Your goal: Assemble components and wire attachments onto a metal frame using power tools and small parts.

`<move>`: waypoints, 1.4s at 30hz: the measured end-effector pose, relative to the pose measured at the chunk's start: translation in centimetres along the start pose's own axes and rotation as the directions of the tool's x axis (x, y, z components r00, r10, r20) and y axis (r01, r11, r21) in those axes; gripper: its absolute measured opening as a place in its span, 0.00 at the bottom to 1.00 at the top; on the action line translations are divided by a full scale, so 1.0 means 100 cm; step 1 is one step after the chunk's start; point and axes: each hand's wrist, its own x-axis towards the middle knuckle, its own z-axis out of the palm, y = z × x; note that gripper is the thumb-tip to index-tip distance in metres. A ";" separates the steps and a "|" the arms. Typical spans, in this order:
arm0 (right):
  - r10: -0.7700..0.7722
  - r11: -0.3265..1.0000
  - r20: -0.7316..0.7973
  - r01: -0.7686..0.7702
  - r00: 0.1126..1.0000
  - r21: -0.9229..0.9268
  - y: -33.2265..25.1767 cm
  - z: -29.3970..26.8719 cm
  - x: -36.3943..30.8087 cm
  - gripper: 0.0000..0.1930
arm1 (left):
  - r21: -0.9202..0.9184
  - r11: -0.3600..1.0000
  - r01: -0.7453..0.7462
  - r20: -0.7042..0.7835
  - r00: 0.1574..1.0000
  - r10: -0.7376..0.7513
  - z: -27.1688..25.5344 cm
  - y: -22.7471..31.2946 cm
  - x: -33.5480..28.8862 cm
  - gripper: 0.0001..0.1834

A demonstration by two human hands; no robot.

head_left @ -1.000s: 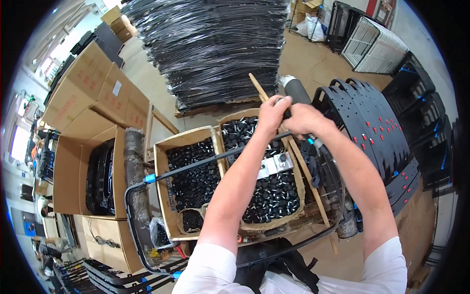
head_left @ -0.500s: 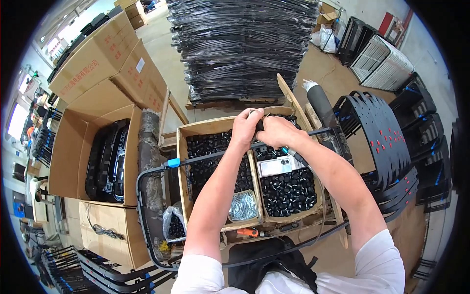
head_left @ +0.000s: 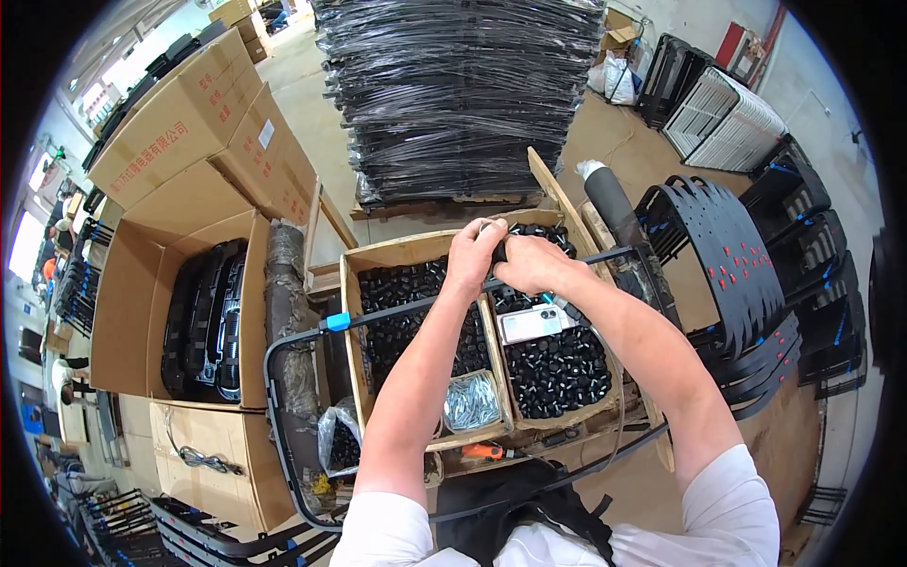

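Observation:
My two hands meet above the far part of a wooden parts box (head_left: pixel 351 283). Closed fingers of my left hand (head_left: pixel 471 257) pinch a small black part (head_left: pixel 502 232), mostly hidden between the hands. My right hand (head_left: pixel 535 264) is curled against it from the right, its fingertips out of sight. Just below them runs the upper bar of a large black rectangular frame (head_left: pixel 397 310), which lies across the box and has a blue piece (head_left: pixel 337 321) on it. Black knobs with silver studs (head_left: pixel 557 373) fill the right compartment; similar black pieces (head_left: pixel 402 283) fill the left.
A white phone (head_left: pixel 531 325) rests on the knobs. Silver screws (head_left: pixel 471 401) fill a small tray, near an orange-and-black tool (head_left: pixel 489 452). An open carton (head_left: pixel 132 312) stands left, a wrapped stack (head_left: pixel 463 104) beyond, and black curved panels (head_left: pixel 723 255) right.
My hands stay together and shift slightly down in the picture, the right hand's grip turning a little. The surrounding scene slides slightly as the view tilts.

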 end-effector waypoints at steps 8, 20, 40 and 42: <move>0.000 0.999 -0.077 0.004 0.997 0.044 0.013 0.016 0.001 0.25 | 0.032 0.999 -0.020 0.003 1.000 0.020 0.004 -0.007 -0.012 0.14; 0.002 0.950 0.069 -0.024 0.998 0.313 0.028 0.025 0.036 0.12 | -0.014 1.000 -0.007 0.029 1.000 0.007 -0.002 -0.019 -0.006 0.14; 0.114 0.984 -0.043 -0.107 0.993 0.144 0.011 0.004 -0.094 0.15 | -0.105 0.993 0.052 0.206 0.978 -0.030 0.045 0.029 -0.077 0.10; 0.135 0.985 -0.006 -0.134 0.991 0.108 0.007 0.013 -0.145 0.15 | -0.101 0.989 0.110 0.284 0.956 -0.078 0.053 0.021 -0.109 0.08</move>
